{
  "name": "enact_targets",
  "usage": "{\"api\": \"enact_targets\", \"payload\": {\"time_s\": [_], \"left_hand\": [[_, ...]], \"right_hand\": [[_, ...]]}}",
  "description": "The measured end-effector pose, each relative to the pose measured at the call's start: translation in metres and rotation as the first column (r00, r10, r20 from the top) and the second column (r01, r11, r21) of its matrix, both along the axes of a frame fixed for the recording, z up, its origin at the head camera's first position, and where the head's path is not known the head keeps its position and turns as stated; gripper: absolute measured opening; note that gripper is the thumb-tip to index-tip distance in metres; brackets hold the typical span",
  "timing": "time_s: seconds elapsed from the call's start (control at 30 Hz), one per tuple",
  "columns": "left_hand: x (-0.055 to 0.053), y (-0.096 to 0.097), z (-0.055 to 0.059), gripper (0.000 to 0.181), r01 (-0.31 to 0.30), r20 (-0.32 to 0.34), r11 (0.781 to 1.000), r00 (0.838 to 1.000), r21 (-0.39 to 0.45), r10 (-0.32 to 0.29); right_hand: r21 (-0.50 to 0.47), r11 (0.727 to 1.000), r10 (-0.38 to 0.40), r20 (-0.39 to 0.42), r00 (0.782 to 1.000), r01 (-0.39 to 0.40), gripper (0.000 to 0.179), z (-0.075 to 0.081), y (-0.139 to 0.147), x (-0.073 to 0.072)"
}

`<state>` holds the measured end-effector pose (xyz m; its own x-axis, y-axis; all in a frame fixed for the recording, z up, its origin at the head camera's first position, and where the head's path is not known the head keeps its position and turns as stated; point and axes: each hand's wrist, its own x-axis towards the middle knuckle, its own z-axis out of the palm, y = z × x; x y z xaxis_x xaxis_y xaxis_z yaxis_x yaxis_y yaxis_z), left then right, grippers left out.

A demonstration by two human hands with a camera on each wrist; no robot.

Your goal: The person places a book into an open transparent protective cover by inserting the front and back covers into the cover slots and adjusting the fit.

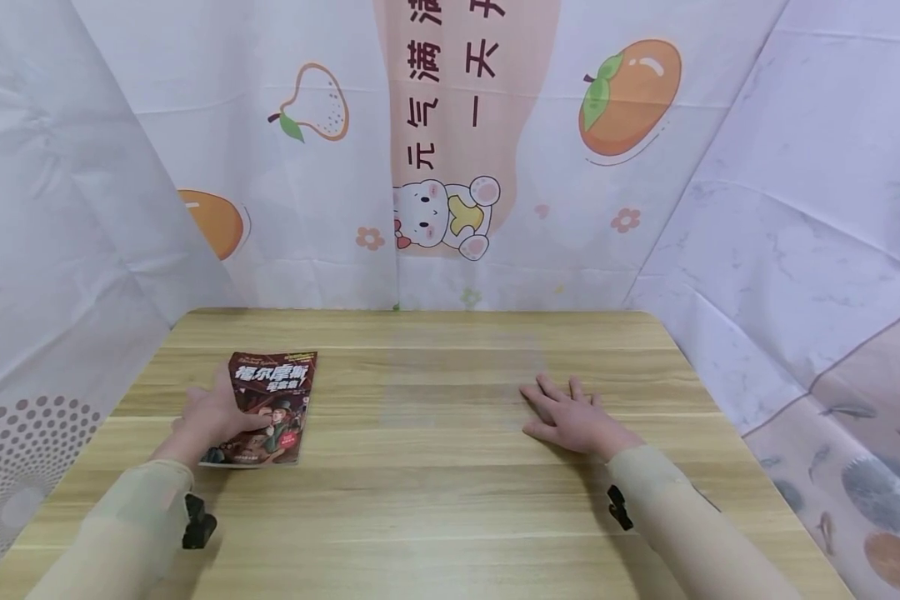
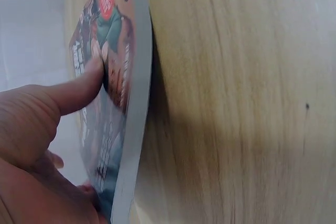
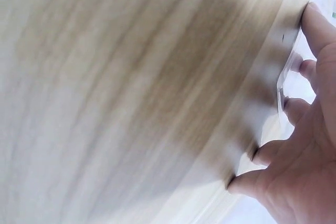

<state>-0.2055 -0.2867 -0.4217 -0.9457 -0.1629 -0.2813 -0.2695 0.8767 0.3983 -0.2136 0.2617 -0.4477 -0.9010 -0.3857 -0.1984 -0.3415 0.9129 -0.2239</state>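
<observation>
On the left side of the table lies a book [image 1: 288, 400] with a dark red illustrated cover and large white Chinese characters. My left hand [image 1: 212, 414] grips its left edge, thumb [image 2: 79, 93] pressed on the cover and the other fingers at the side and partly hidden. In the left wrist view the pages' pale edge [image 2: 137, 103] shows just over the wood. A faint, see-through rectangular sheet [image 1: 457, 379] lies flat at the table's middle. My right hand [image 1: 576, 419] rests with fingers spread at its right side, fingertips on the tabletop.
The wooden table [image 1: 420, 508] has rounded far corners. A printed curtain [image 1: 330, 192] with fruit and a cartoon bear hangs right behind its back edge. More cloth [image 1: 810, 208] hangs along both sides. Black wrist cameras [image 1: 197, 523] sit under both sleeves.
</observation>
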Motion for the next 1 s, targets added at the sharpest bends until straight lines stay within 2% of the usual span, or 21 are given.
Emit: {"api": "enact_targets", "payload": {"time_s": [0.2,0.3,0.4,0.53,0.67,0.8,0.9,1.0], "left_hand": [[-0.005,-0.006,-0.002,0.111,-0.007,-0.074,0.998,0.997,0.054,0.011],[-0.005,-0.005,0.001,0.099,-0.007,-0.100,0.996,0.995,0.084,0.015],[-0.006,-0.005,0.003,0.088,0.014,-0.151,0.994,0.989,0.104,0.002],[-0.007,-0.006,0.008,0.084,0.050,-0.211,0.991,0.977,0.127,-0.023],[-0.006,-0.005,0.016,0.083,0.087,-0.198,0.985,0.979,0.148,-0.057],[-0.007,-0.004,0.026,0.076,0.145,-0.226,0.975,0.969,0.172,-0.104],[-0.008,-0.002,0.032,0.073,0.156,-0.258,0.962,0.961,0.223,-0.096],[-0.009,0.001,0.036,0.075,0.138,-0.254,0.947,0.965,0.291,-0.062]], "right_hand": [[-0.005,1.000,-0.003,0.007,1.000,0.003,0.073,0.001,-0.001,0.001],[-0.006,1.000,-0.004,0.011,1.000,0.004,0.072,0.003,-0.002,0.002],[-0.006,1.000,-0.005,0.018,1.000,0.005,0.073,0.004,-0.004,0.003],[-0.010,1.000,-0.004,0.017,1.000,0.004,0.073,0.004,-0.006,0.005],[-0.016,1.000,0.001,0.016,1.000,-0.001,0.072,0.003,-0.007,0.007],[-0.030,1.000,0.001,0.022,1.000,-0.001,0.072,0.004,-0.008,0.010],[-0.047,0.999,0.012,0.017,1.000,-0.011,0.071,0.005,-0.008,0.012],[-0.063,0.998,0.030,0.003,1.000,-0.029,0.071,0.005,-0.008,0.014]]}}
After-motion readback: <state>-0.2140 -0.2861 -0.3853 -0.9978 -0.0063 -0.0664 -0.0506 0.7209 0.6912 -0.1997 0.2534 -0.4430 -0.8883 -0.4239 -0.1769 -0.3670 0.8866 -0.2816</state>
